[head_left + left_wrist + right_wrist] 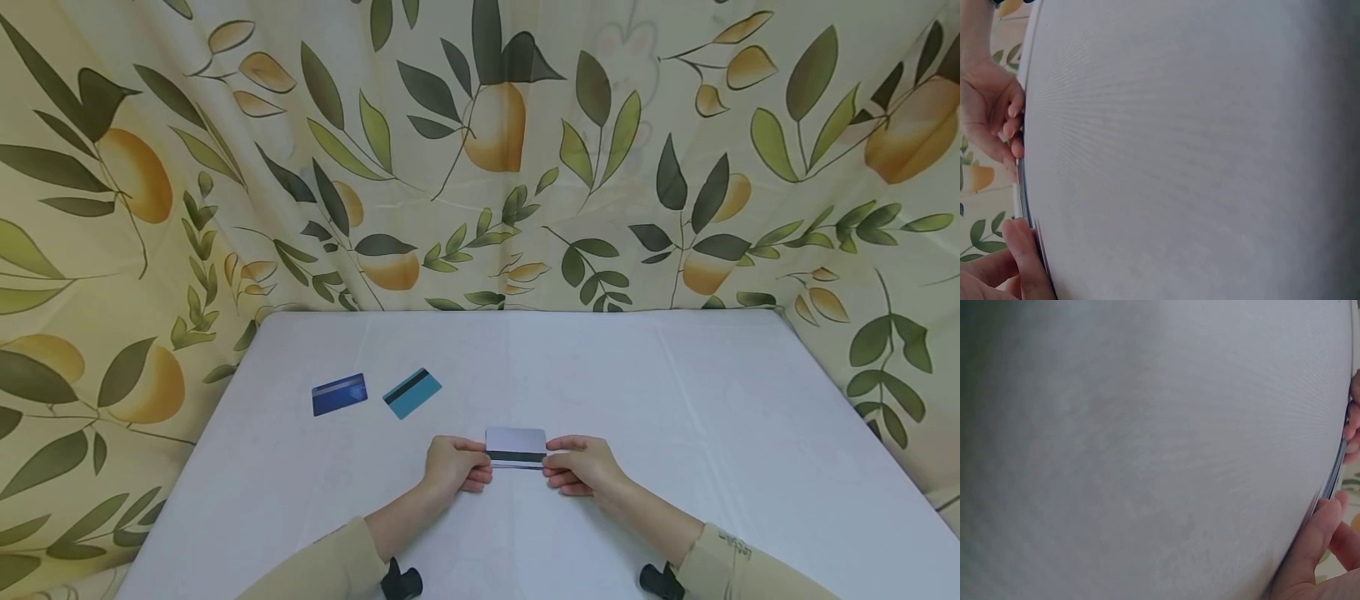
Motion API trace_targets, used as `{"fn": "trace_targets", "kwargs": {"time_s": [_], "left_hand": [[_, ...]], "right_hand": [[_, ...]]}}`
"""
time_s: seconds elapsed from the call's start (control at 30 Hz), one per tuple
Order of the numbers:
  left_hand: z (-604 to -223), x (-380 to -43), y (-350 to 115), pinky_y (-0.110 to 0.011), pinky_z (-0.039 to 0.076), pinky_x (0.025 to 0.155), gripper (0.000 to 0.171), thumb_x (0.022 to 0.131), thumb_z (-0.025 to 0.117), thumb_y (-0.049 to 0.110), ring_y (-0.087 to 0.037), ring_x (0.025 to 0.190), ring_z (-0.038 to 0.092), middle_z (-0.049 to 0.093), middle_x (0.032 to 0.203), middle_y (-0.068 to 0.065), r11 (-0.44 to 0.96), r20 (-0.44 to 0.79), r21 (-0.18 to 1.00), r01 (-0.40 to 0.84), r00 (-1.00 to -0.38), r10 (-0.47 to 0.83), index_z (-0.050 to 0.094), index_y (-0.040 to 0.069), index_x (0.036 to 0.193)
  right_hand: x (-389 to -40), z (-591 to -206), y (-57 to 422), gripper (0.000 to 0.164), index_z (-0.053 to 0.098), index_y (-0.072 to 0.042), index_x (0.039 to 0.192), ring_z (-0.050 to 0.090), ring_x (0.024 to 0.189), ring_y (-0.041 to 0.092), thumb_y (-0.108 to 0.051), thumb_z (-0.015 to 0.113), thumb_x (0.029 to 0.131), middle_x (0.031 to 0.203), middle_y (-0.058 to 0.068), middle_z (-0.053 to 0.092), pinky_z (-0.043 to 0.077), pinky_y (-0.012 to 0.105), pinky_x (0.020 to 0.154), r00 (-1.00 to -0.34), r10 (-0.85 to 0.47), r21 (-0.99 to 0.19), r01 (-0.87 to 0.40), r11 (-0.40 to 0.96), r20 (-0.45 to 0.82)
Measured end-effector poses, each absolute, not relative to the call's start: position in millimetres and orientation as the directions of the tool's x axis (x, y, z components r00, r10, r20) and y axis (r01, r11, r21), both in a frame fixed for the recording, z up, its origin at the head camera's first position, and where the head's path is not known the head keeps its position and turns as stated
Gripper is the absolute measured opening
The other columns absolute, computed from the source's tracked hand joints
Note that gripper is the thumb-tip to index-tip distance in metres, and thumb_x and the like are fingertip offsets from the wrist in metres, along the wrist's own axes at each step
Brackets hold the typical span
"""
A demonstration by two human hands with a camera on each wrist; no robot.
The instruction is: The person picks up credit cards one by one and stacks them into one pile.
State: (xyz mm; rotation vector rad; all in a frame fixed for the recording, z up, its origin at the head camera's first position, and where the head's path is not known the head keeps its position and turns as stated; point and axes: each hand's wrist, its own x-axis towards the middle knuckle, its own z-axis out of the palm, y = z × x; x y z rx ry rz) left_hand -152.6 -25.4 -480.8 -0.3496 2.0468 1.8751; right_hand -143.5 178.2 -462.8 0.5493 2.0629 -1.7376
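Note:
Both hands hold a small stack of plastic cards (pixel 515 442) low over the white table, one at each short end. The top card is silvery with a dark magnetic stripe, and edges of others show beneath it. My left hand (pixel 457 463) pinches the left end between thumb and fingers. At the right end, my right hand (pixel 587 467) pinches it the same way. Seen edge-on in the left wrist view, the stack appears as thin layered lines (pixel 1025 199) between the hands. In the right wrist view the right thumb (pixel 1319 534) lies along the near edge.
A dark blue card (pixel 340 395) and a teal card with a black stripe (pixel 412 393) lie apart on the table (pixel 675 400), left of and beyond the hands. Behind the table's far edge hangs a curtain (pixel 525 225) printed with fruit and leaves.

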Motion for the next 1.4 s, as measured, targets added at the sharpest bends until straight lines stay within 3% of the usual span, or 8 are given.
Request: {"fn": "trace_targets", "kwargs": {"time_s": [1.0, 1.27, 1.4], "left_hand": [[-481.4, -150.4, -25.9, -0.024, 0.054, 0.047, 0.013, 0.08, 0.065, 0.002, -0.013, 0.051, 0.063, 0.066, 0.066, -0.008, 0.118, -0.396, 0.914, -0.389, -0.918, 0.036, 0.064, -0.003, 0.092], [-478.1, -156.0, -35.6, -0.023, 0.053, 0.046, 0.012, 0.082, 0.061, 0.006, -0.012, 0.05, 0.062, 0.065, 0.063, -0.007, 0.071, -0.431, 0.901, -0.429, -0.902, 0.02, 0.064, -0.004, 0.088], [-472.2, -162.0, -46.2, -0.022, 0.053, 0.047, 0.018, 0.083, 0.059, 0.01, -0.014, 0.052, 0.064, 0.065, 0.064, -0.007, 0.019, -0.454, 0.891, -0.454, -0.891, -0.01, 0.063, -0.005, 0.093]], "right_hand": [[-143.2, -464.2, 179.1, 0.028, 0.059, 0.002, 0.105, 0.063, 0.051, 0.015, -0.005, 0.067, 0.079, 0.067, 0.009, 0.067, 0.053, 0.023, 0.046, -0.854, 0.024, -0.84, 0.516, 0.168, -0.52], [-149.7, -454.7, 180.6, 0.022, 0.059, 0.003, 0.101, 0.062, 0.052, 0.013, -0.008, 0.063, 0.083, 0.068, 0.007, 0.066, 0.053, 0.022, 0.048, -0.845, 0.029, -0.836, 0.532, 0.136, -0.533], [-158.6, -445.2, 180.7, 0.026, 0.056, 0.004, 0.107, 0.062, 0.054, 0.012, -0.013, 0.059, 0.087, 0.071, 0.006, 0.067, 0.053, 0.021, 0.05, -0.848, 0.008, -0.843, 0.528, 0.108, -0.53]]}}
